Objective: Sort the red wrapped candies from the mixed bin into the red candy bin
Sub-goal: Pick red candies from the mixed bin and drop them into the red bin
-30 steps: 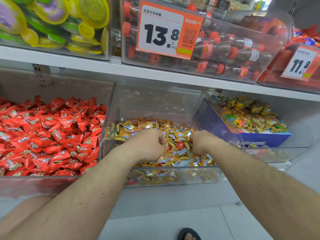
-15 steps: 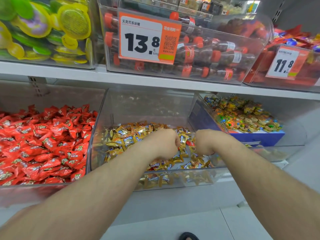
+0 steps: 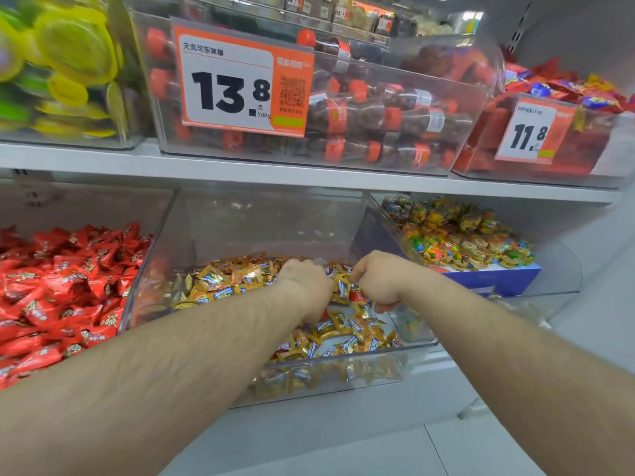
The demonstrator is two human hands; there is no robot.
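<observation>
Below the "13.8" price tag (image 3: 240, 85), both hands dig in the mixed bin (image 3: 343, 367).
Left hand (image 3: 305, 286) and right hand (image 3: 379, 281) curl, grip unclear; a red wrapped candy (image 3: 357, 297) lies between them; red candy bin (image 3: 62, 297) sits left.

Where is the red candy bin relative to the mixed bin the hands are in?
In the head view, the red candy bin is on the lower shelf, immediately left of the mixed bin, sharing its clear side wall.
</observation>
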